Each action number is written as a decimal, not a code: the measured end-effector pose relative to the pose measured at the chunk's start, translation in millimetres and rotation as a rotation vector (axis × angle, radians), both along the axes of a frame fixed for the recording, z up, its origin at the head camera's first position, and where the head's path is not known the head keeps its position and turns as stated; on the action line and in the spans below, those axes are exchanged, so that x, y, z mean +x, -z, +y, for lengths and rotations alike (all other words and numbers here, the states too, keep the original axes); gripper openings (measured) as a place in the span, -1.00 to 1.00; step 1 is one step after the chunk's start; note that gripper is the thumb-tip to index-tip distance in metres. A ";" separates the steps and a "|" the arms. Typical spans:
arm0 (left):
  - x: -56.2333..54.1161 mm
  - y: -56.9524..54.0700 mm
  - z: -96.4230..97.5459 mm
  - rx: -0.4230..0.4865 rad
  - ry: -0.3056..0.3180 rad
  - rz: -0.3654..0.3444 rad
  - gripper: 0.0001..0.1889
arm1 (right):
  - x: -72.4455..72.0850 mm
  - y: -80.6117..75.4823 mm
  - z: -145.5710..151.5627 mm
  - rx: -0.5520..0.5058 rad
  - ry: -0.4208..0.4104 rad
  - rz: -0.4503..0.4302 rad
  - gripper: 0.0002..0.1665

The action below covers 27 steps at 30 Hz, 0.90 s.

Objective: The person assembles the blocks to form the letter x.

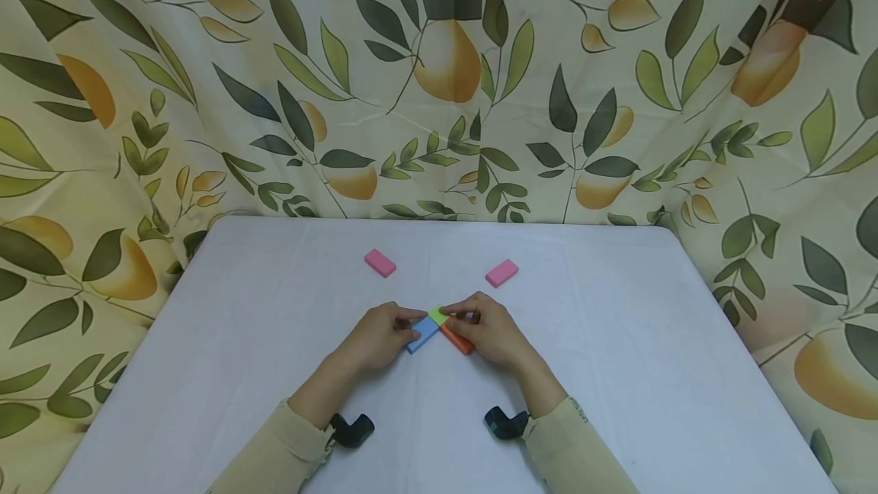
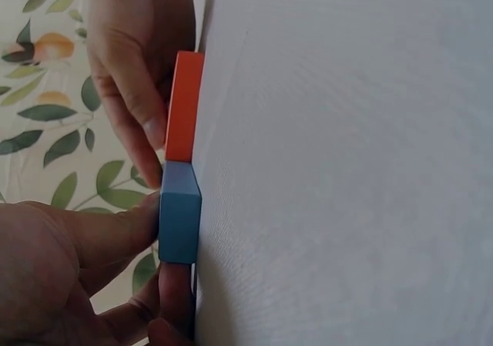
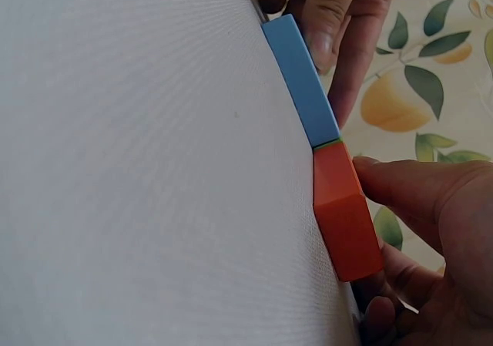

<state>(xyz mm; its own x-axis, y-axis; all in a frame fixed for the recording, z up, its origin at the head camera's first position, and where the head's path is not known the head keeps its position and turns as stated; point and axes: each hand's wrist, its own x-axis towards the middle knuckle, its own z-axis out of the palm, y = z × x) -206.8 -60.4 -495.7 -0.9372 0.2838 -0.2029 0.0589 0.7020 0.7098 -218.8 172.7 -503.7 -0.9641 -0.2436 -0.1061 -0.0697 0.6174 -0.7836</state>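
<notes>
Three flat blocks meet at mid-table: a blue block [image 1: 421,335], an orange block [image 1: 457,341] and a green block [image 1: 437,315] at their far tip. My left hand [image 1: 410,324] pinches the blue block [image 2: 181,219] between thumb and fingers. My right hand [image 1: 454,319] pinches the orange block [image 3: 343,215], and its fingertips reach over the green block. In the wrist views the blue block [image 3: 300,76] and orange block [image 2: 183,107] butt end to end on the cloth. Only a thin green sliver [image 3: 327,142] shows there.
Two pink blocks [image 1: 379,262] [image 1: 501,273] lie apart on the white table cloth [image 1: 617,372], beyond the hands. A leaf-and-fruit patterned curtain [image 1: 439,82] hangs behind and around the table. Black wrist cameras [image 1: 353,429] [image 1: 506,423] sit on both wrists.
</notes>
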 end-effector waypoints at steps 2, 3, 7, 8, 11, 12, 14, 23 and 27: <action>-0.3 -0.7 -0.3 -0.004 0.005 -0.004 -0.63 | 0.0 0.1 0.1 0.001 0.000 -0.004 -0.73; -0.5 -1.3 -0.3 -0.006 0.007 -0.005 -0.63 | 0.0 0.1 0.2 0.002 -0.002 -0.004 -0.73; -1.7 -2.6 -0.1 0.003 0.013 -0.006 -0.64 | 0.1 0.2 0.6 0.003 -0.003 -0.002 -0.73; -2.1 -2.6 -0.1 0.006 0.016 -0.003 -0.64 | 0.1 0.2 0.7 0.003 -0.004 0.000 -0.73; -2.8 -2.1 0.4 0.007 0.017 -0.002 -0.65 | 0.3 0.4 0.6 0.007 -0.004 0.004 -0.73; -2.9 -1.9 0.7 0.006 0.017 -0.001 -0.65 | 0.4 0.4 0.7 0.006 -0.004 0.005 -0.73; -3.1 -2.0 0.9 0.005 0.014 -0.001 -0.66 | 0.3 0.2 0.3 0.009 -0.004 0.006 -0.73; -1.9 -2.4 1.9 0.008 0.002 -0.011 -0.66 | 0.9 -1.5 -0.3 0.007 0.003 0.004 -0.72; -1.3 -2.9 2.1 0.007 -0.004 -0.014 -0.67 | 1.7 -1.8 -0.6 0.006 0.008 -0.005 -0.73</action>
